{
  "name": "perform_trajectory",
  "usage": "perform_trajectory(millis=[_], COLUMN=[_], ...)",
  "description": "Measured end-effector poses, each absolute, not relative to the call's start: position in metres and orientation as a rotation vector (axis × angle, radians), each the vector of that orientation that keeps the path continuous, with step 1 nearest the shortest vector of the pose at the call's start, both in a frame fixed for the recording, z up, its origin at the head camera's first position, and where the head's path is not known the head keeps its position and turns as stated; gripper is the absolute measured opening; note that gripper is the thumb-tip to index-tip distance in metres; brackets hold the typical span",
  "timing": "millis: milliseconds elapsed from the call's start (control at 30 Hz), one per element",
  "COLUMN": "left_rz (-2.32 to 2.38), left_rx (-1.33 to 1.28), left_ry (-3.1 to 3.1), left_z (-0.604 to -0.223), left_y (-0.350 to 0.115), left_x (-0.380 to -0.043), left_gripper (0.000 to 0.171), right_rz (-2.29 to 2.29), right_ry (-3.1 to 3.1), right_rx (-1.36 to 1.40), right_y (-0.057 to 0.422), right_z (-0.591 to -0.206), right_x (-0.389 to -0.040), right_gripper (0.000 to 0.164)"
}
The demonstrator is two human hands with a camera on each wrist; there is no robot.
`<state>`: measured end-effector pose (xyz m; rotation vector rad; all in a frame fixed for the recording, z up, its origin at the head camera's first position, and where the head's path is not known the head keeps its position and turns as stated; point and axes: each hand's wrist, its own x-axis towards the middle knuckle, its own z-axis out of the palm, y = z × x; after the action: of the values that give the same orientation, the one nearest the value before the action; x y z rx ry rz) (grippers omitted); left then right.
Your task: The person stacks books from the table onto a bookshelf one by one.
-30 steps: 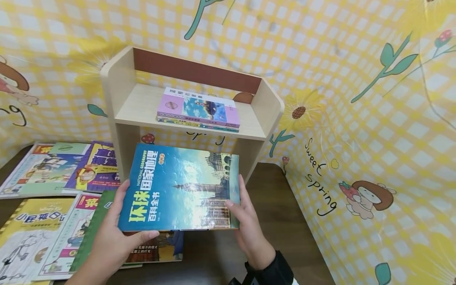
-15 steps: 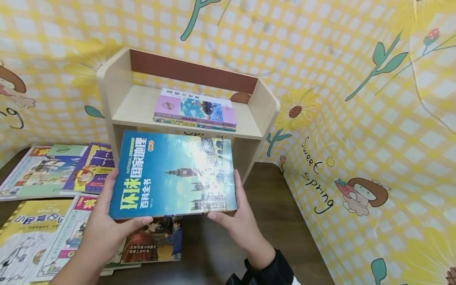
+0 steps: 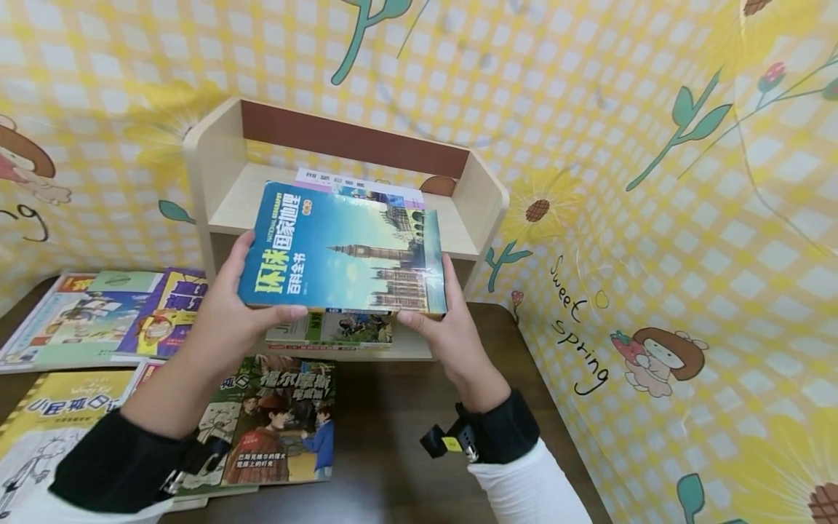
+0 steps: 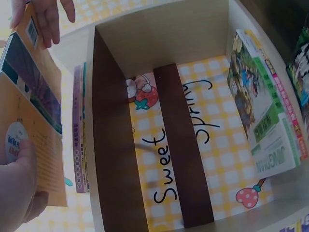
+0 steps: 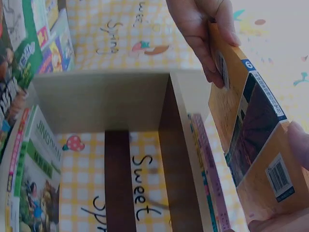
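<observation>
Both hands hold a blue paperback book (image 3: 340, 251) with a clock tower on its cover, raised in front of the upper shelf. My left hand (image 3: 225, 313) grips its left edge, thumb along the near edge. The right hand (image 3: 458, 338) grips the opposite edge in the same way. In the wrist views the book's orange back cover (image 4: 43, 159) and spine (image 5: 264, 94) show. Behind it, partly covered in the head view, a lilac book (image 3: 308, 178) tops a small stack on the upper shelf of a wooden bookshelf (image 3: 481, 196).
On the lower shelf lies a stack of books (image 3: 356, 329). Several books and magazines overlap on the dark table (image 3: 386, 415) at the left, including a yellow one (image 3: 39, 429) and a detective storybook (image 3: 284, 437). A checked cloth (image 3: 589, 94) hangs behind and to the right.
Both hands have raised the blue book from in front of the lower compartment to the upper shelf's level. It now overlaps the lilac book in view, and the lower-shelf stack has come into sight.
</observation>
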<state>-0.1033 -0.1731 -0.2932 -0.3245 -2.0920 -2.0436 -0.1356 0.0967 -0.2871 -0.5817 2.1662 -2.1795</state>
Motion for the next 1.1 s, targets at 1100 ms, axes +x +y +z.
perform_trajectory(millis=[1100], left_rz=[-1.428], left_rx=[-0.295], left_ry=[-2.562], left_z=[-0.242], left_y=[-0.180], left_x=[-0.195], left_gripper=[0.097], right_rz=[-1.531], right_ry=[2.673], right_rx=[-0.269], right_y=[0.092], right_z=[-0.241], right_x=[-0.218], right_gripper=[0.090])
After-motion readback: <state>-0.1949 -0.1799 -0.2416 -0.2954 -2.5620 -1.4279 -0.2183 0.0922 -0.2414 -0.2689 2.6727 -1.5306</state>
